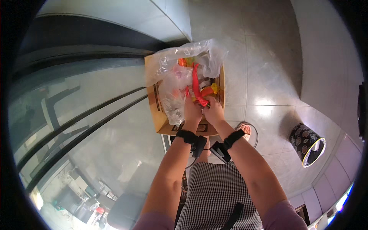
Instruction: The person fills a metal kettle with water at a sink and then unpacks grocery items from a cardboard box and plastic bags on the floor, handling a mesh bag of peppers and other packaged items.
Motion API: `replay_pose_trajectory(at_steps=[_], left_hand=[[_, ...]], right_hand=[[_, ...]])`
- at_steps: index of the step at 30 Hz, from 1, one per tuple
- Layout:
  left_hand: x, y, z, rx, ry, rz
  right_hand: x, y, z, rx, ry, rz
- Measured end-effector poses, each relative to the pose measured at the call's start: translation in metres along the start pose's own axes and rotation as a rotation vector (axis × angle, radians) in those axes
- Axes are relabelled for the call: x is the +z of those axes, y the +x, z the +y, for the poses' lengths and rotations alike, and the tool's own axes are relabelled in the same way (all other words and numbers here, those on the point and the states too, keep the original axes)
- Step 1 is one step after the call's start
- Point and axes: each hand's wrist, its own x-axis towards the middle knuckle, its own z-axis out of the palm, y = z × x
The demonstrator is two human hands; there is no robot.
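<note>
A cardboard box [160, 122] lies before me, with crumpled clear plastic bags [172, 83] over its left and far sides. My right hand [213, 108] is at the green stem end of a long red chili pepper [196, 82], its fingers closed around it. Beside it, my left hand [192, 110] reaches into the box, next to a smaller red tip [187, 91]; its fingertips are partly hidden, so its hold is unclear. An orange and yellow item [207, 90] lies beyond my right hand. Another orange item [182, 62] shows among the plastic near the far side.
Glossy glass panels with black frames [86, 115] stand along the left. A patterned black waste bin [306, 143] with a yellow rim is on the tiled floor [267, 123] at right. A cable [256, 133] loops around my foot [245, 130]. White cabinet panels [169, 14] stand beyond the box.
</note>
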Motion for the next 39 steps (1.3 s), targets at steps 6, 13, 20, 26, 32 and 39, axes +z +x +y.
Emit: replay_pose_trajectory(at_steps=[6, 13, 20, 26, 32, 39], left_hand=[[0.012, 0.046, -0.069, -0.072, -0.033, 0.059], [-0.019, 0.011, -0.042, 0.147, 0.079, 0.085], [-0.054, -0.035, -0.041, -0.238, -0.775, -0.055], [-0.113, -0.051, -0.008, -0.207, -0.744, -0.03], [-0.163, -0.078, -0.003, -0.201, -0.887, 0.109], [-0.165, -0.102, -0.004, -0.343, -1.079, -0.095]], right_hand=[[0.055, 0.029, 0.006, 0.28, -0.136, -0.194], [0.042, 0.009, 0.009, 0.245, -0.066, -0.381], [0.019, -0.046, -0.034, 0.037, 0.1, -0.476], [0.015, -0.057, -0.05, -0.175, 0.363, -0.495], [0.034, 0.008, 0.006, -0.198, 0.005, -0.21], [0.077, 0.054, 0.037, -0.261, -0.335, -0.241]])
